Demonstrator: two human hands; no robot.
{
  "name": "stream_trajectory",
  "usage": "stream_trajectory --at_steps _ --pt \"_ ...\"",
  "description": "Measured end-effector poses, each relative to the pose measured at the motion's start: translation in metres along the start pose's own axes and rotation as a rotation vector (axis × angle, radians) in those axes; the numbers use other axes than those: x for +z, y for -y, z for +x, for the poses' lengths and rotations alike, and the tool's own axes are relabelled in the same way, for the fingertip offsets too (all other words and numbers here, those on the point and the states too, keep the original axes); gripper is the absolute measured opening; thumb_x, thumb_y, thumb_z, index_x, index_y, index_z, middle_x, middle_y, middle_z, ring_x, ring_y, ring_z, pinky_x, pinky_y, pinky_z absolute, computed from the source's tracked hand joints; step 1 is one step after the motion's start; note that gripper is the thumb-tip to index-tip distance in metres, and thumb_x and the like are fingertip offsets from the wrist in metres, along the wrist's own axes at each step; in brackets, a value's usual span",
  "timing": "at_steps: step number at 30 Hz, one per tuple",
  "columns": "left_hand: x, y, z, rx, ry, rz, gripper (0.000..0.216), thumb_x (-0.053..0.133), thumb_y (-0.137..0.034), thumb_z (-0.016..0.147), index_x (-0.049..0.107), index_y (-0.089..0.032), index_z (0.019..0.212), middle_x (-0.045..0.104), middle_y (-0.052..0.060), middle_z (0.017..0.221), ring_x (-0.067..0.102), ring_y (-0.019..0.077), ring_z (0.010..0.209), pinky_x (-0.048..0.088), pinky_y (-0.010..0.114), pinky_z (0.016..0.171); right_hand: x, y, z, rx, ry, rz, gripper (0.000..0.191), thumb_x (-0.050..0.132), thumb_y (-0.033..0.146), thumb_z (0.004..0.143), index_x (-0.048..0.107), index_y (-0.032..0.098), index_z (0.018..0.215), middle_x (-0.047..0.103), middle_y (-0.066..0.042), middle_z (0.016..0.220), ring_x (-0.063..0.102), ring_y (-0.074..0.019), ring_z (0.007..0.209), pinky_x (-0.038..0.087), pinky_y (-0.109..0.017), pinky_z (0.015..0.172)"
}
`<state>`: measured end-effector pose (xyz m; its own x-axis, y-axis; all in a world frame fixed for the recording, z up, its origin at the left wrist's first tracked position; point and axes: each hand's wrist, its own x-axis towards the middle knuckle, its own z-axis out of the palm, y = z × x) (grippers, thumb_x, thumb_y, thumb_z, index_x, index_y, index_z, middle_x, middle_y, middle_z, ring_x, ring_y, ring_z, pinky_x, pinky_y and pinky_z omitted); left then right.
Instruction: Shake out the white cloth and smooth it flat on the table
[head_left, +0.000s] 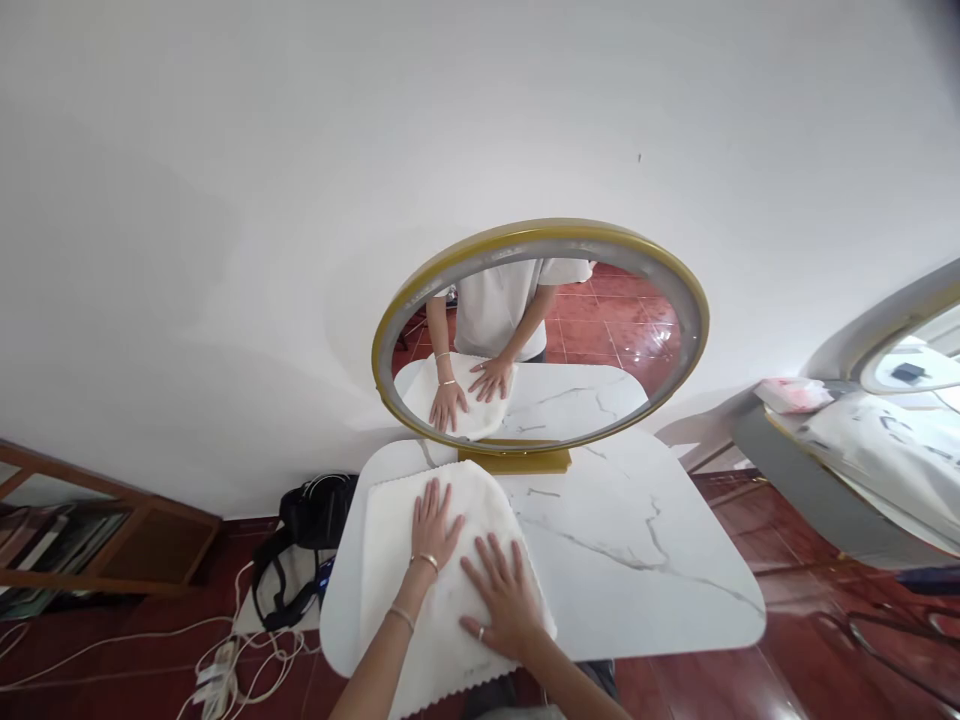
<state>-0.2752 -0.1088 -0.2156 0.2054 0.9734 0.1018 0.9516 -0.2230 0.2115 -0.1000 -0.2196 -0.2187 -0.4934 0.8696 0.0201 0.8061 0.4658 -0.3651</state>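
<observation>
A white cloth (397, 540) with a scalloped edge lies on the left part of the marble-patterned table (630, 580), its near end reaching past the front edge. My left hand (435, 525) rests flat on the cloth's upper middle, fingers pointing away from me. Lower and to the right, my right hand (504, 600) presses flat on the cloth near its right border, fingers spread. Neither hand grips anything. Behind the cloth stands a round mirror (540, 450) with a gold frame, reflecting both hands and the cloth.
The mirror's gold base (525, 461) sits at the table's back, against the wall. On the floor at left are a black bag (319, 510), tangled white cables (262, 660) and a wooden shelf (112, 530). A second table (780, 460) with another mirror stands at right.
</observation>
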Motion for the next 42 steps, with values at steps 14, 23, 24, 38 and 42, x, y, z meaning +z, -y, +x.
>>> stream_trajectory --at_steps 14,23,24,38,42 --pt "0.03 -0.06 -0.109 0.279 -0.044 0.02 0.066 0.049 -0.036 0.088 0.023 -0.033 0.148 0.022 0.004 0.157 0.025 0.0296 0.143 0.025 0.05 0.113 -0.036 -0.075 -0.068 0.062 -0.137 -0.143 0.071 0.038 0.062 0.091 0.01 0.035 0.15 0.012 -0.004 0.157 0.019 -0.0335 0.143 0.014 -0.061 0.111" --pt "0.035 -0.145 -0.057 0.511 0.25 -0.201 0.08 0.059 -0.037 0.082 0.016 -0.035 0.15 0.007 0.005 0.159 0.012 0.0317 0.146 0.018 0.06 0.115 -0.024 -0.144 -0.137 0.348 -0.209 -0.193 0.064 0.042 0.063 0.088 0.023 0.044 0.145 0.031 -0.001 0.151 0.034 -0.0345 0.137 0.027 -0.062 0.107" --pt "0.039 -0.149 -0.053 0.52 0.289 -0.227 0.081 0.063 -0.036 0.079 0.021 -0.036 0.149 0.009 0.005 0.159 0.013 0.032 0.145 0.018 0.06 0.114 -0.019 -0.151 -0.141 0.369 -0.203 -0.185 0.062 0.044 0.064 0.087 0.028 0.044 0.144 0.034 0.0 0.149 0.037 -0.035 0.135 0.03 -0.062 0.105" --pt "0.013 -0.166 0.059 -0.345 -0.059 -0.419 0.029 0.056 -0.018 0.077 0.064 -0.024 0.104 0.05 0.009 0.126 0.051 0.0268 0.118 0.045 0.039 0.09 -0.045 -0.178 -0.136 0.427 0.038 -0.004 0.052 0.058 0.059 0.078 0.049 0.052 0.129 0.047 0.003 0.142 0.045 -0.0354 0.129 0.044 -0.054 0.096" --pt "0.006 -0.157 0.073 -0.299 -0.05 -0.473 0.023 0.062 -0.015 0.072 0.068 -0.024 0.092 0.059 0.005 0.107 0.055 0.0258 0.106 0.043 0.039 0.089 -0.037 -0.182 -0.133 0.453 0.055 -0.008 0.054 0.059 0.062 0.076 0.048 0.053 0.128 0.045 0.004 0.142 0.043 -0.0365 0.13 0.043 -0.057 0.097"
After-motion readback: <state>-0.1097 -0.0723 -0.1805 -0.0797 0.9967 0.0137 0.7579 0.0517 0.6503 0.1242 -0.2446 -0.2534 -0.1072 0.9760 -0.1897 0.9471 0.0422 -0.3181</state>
